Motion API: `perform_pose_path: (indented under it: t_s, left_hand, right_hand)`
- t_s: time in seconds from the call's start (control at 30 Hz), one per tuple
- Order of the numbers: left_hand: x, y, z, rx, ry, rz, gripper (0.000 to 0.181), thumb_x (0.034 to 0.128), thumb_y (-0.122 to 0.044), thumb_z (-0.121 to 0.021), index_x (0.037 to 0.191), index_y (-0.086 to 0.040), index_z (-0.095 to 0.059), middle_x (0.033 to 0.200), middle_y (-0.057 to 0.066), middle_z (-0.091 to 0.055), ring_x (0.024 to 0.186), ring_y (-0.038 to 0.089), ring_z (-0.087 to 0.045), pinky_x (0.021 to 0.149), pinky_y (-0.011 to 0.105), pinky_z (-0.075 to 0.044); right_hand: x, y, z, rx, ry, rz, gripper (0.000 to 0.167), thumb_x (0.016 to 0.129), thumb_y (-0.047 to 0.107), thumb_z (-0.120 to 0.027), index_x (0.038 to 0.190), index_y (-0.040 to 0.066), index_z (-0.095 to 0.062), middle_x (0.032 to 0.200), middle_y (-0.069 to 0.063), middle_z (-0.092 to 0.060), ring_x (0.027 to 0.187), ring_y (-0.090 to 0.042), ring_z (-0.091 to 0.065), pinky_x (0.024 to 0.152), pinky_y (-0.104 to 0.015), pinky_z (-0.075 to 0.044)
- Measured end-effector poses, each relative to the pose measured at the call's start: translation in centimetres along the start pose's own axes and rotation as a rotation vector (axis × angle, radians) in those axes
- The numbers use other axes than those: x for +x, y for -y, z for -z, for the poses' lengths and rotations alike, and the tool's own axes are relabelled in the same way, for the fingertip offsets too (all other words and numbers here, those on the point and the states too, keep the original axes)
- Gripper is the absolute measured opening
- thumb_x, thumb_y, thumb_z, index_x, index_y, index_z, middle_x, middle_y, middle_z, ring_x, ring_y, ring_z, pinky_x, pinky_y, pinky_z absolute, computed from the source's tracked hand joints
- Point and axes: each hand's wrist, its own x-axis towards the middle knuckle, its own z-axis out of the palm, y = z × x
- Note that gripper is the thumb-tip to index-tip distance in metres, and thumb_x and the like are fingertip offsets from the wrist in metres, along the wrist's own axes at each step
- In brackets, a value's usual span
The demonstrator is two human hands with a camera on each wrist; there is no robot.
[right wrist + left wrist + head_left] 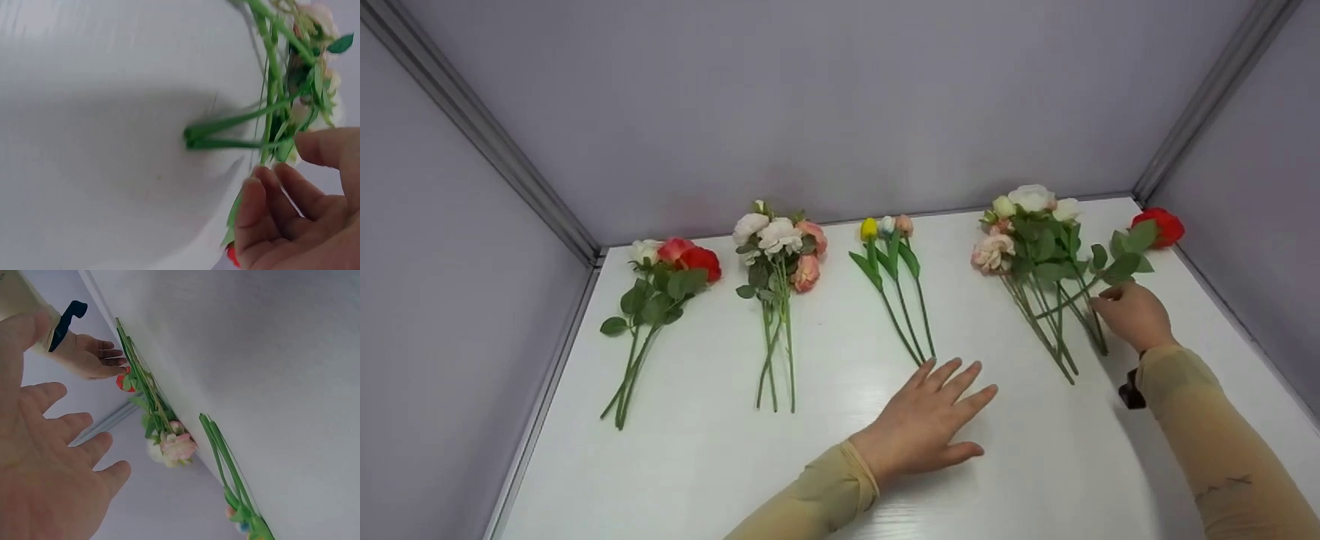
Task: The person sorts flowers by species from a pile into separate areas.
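My left hand (926, 427) is spread above the table, palm down, with its fingertips by the stem ends of three tulips (896, 277) in yellow, pale blue and pink. The left wrist view shows its fingers apart and nothing in them. At the right, my right hand (1136, 315) is beside a red rose (1159, 227) whose stem lies across a bunch of white and pale pink flowers (1031, 247). In the right wrist view, a gap shows between thumb and loosely bent fingers (281, 214); the stems pass close to the fingertips. Whether they touch is unclear.
Pink and white flowers (780, 240) lie left of the tulips. Farther left is a bunch of red and white roses (667, 277). Grey panels (840, 112) stand behind and beside the white table (697, 465). A black strap (66, 323) is on the right wrist.
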Motion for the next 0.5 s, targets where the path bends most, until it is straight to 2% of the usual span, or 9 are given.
perform_pose_path:
  t_s: [0.2, 0.3, 0.5]
  left_hand:
    - [0.6, -1.6, -0.9, 0.010, 0.033, -0.041, 0.078, 0.0999, -0.068, -0.046, 0.164, -0.029, -0.025, 0.170, 0.003, -0.020, 0.155, 0.024, -0.018, 0.125, 0.046, -0.016]
    - [0.7, -2.0, -1.2, 0.012, 0.051, -0.042, 0.077, 0.1000, -0.068, -0.045, 0.164, -0.030, -0.025, 0.169, 0.002, -0.020, 0.155, 0.023, -0.019, 0.124, 0.045, -0.017]
    - [0.7, -2.0, -1.5, -0.002, 0.058, -0.042, 0.076, 0.1005, -0.069, -0.043, 0.164, -0.029, -0.026, 0.169, 0.002, -0.021, 0.154, 0.023, -0.020, 0.124, 0.045, -0.019]
  right_hand:
    - [0.1, -1.5, 0.6, 0.057, 0.131, -0.069, 0.053, 0.101, 0.036, -0.060, 0.120, -0.013, -0.061, 0.094, -0.014, -0.068, 0.083, -0.026, -0.063, 0.071, -0.037, -0.052]
    - [0.3, -1.9, 0.6, 0.104, 0.172, -0.096, 0.049, 0.099, 0.033, -0.063, 0.119, -0.012, -0.062, 0.091, -0.006, -0.068, 0.083, -0.021, -0.061, 0.072, -0.034, -0.052]
    - [0.5, -2.4, 0.4, 0.213, 0.193, -0.130, 0.051, 0.097, 0.029, -0.067, 0.126, -0.012, -0.059, 0.096, -0.004, -0.069, 0.084, -0.014, -0.063, 0.073, -0.028, -0.056]
